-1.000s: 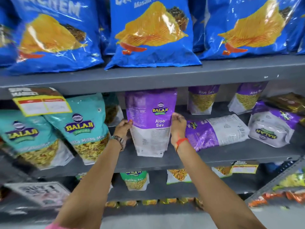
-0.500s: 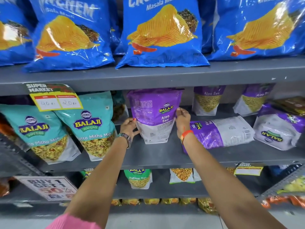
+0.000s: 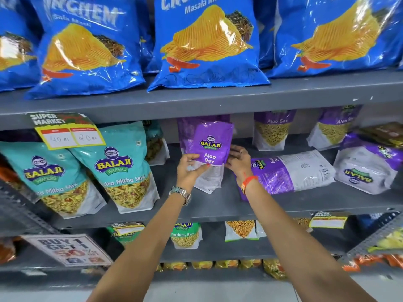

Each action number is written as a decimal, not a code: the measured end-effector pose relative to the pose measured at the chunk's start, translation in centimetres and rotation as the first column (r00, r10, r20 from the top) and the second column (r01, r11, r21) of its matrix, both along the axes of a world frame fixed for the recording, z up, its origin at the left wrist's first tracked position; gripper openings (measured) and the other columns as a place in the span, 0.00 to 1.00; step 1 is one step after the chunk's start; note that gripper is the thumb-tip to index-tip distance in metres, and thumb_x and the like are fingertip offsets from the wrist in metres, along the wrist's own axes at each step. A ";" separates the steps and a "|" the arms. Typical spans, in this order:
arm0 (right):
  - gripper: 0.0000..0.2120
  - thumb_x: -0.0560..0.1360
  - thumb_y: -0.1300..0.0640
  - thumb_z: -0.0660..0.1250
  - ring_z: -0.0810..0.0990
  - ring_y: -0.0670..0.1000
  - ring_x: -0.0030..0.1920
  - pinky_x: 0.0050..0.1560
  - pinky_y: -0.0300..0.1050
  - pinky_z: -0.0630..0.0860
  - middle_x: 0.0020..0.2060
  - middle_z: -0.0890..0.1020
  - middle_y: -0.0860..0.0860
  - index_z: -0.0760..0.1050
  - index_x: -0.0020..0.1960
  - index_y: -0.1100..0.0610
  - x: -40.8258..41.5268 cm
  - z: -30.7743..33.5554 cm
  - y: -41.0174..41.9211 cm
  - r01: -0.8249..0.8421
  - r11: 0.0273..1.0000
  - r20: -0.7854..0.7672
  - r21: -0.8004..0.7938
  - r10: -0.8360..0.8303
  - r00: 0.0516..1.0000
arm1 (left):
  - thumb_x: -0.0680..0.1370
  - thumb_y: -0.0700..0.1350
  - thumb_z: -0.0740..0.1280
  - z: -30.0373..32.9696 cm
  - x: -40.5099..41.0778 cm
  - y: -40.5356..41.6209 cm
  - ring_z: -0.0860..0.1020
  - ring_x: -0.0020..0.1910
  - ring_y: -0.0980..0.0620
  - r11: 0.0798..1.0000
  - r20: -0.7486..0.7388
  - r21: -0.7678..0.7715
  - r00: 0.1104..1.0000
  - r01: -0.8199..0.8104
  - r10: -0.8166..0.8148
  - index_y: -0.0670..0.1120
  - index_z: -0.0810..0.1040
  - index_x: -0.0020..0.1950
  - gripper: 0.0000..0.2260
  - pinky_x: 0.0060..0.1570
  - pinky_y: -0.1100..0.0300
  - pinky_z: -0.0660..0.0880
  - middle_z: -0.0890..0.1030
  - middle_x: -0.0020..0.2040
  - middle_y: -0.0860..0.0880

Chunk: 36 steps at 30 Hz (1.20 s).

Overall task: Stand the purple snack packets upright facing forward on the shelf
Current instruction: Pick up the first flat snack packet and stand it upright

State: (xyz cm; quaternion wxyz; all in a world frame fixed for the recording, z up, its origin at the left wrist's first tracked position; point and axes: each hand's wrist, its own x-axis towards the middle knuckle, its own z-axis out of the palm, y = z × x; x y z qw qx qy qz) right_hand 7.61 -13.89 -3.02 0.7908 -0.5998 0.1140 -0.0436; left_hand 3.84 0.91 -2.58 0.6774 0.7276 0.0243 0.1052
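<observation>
A purple "Aloo Sev" packet (image 3: 209, 149) stands upright on the grey middle shelf (image 3: 218, 205), its label towards me. My left hand (image 3: 190, 171) pinches its lower left edge, thumb on the front. My right hand (image 3: 238, 159) rests against its right side with fingers spread. To the right, a second purple packet (image 3: 292, 171) lies flat on its side, and another purple packet (image 3: 368, 168) lies tilted upside down. Two more purple packets (image 3: 273, 129) (image 3: 333, 127) stand upright at the back of the shelf.
Teal mix packets (image 3: 122, 168) lean at the left of the same shelf under a price tag (image 3: 67, 131). Big blue chip bags (image 3: 207, 44) fill the shelf above. Green and yellow packets (image 3: 185, 235) sit on the lower shelf, with a promo sign (image 3: 67, 249) at left.
The held purple packet has gone further back on the shelf and looks narrower, turned slightly. My left hand shifted from its side onto its lower front; my right hand opened against its right edge.
</observation>
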 end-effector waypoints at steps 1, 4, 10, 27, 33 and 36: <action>0.17 0.74 0.72 0.61 0.78 0.53 0.45 0.35 0.40 0.80 0.51 0.75 0.58 0.68 0.61 0.62 -0.4 -0.1 0.1 -0.038 0.999 0.001 -0.003 0.038 0.999 | 0.61 0.40 0.76 -0.1 -0.1 -0.4 0.72 0.48 0.55 0.999 0.038 0.030 0.999 0.014 -0.015 0.50 0.72 0.47 0.20 0.52 0.64 0.71 0.73 0.52 0.47; 0.18 0.72 0.67 0.68 0.77 0.46 0.42 0.29 0.38 0.80 0.48 0.73 0.51 0.68 0.58 0.57 -1.6 -0.3 0.8 -0.128 0.990 -0.007 -0.054 0.128 0.992 | 0.58 0.43 0.77 -0.3 -0.2 -1.3 0.71 0.52 0.61 0.992 0.087 0.129 0.996 -0.008 -0.003 0.46 0.70 0.56 0.29 0.53 0.79 0.67 0.68 0.57 0.47; 0.23 0.64 0.63 0.76 0.75 0.49 0.50 0.51 0.55 0.79 0.43 0.72 0.42 0.67 0.52 0.53 -1.3 -0.9 3.0 -0.190 0.936 -0.001 -0.296 0.198 0.980 | 0.66 0.37 0.72 -0.4 0.3 -0.3 0.76 0.55 0.50 0.995 0.042 -0.059 0.996 -0.075 0.078 0.40 0.68 0.59 0.24 0.54 0.68 0.75 0.74 0.60 0.40; 0.10 0.79 0.65 0.58 0.76 0.34 0.28 0.34 0.25 0.72 0.29 0.79 0.39 0.75 0.43 0.58 4.8 1.7 1.5 -0.089 0.990 0.046 -0.105 0.095 0.994 | 0.80 0.44 0.56 0.1 2.5 3.9 0.74 0.24 0.73 0.682 -0.242 -0.631 0.929 -0.370 0.280 0.38 0.67 0.68 0.18 0.37 0.78 0.73 0.86 0.41 0.56; 0.10 0.79 0.61 0.59 0.77 0.36 0.33 0.44 0.32 0.71 0.36 0.77 0.45 0.75 0.42 0.56 4.2 1.2 0.7 -0.115 0.987 0.059 -0.111 0.122 0.991 | 0.76 0.36 0.62 1.7 3.2 3.2 0.79 0.49 0.45 0.530 -0.239 -0.745 0.904 -0.405 0.354 0.34 0.69 0.65 0.18 0.67 0.45 0.67 0.76 0.62 0.36; 0.14 0.80 0.58 0.57 0.74 0.34 0.25 0.40 0.32 0.70 0.32 0.77 0.43 0.71 0.36 0.52 4.0 1.0 1.0 -0.123 0.988 0.050 -0.094 0.128 0.990 | 0.75 0.37 0.64 1.6 3.4 3.1 0.77 0.47 0.45 0.522 -0.246 -0.731 0.884 -0.438 0.398 0.33 0.71 0.63 0.18 0.66 0.46 0.69 0.73 0.64 0.34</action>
